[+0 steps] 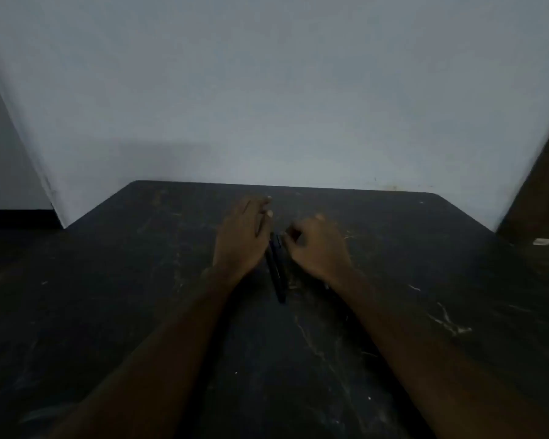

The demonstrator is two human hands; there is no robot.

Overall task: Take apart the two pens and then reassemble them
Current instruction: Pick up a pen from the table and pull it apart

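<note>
I'm watching both hands hovering over the dark table (393, 312), with the two pens (277, 267) lying side by side between them, still looking assembled. The left hand (241, 239) is lying flat and open beside them; the right hand (317, 245) is curling loosely, gripping nothing I can make out. I'm worrying that in this dimness black parts are blending into the tabletop, so small pieces could be rolling away unnoticed

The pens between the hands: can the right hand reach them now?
Probably yes. The right hand sits just beside the pens on the table, with nothing between them.
</note>
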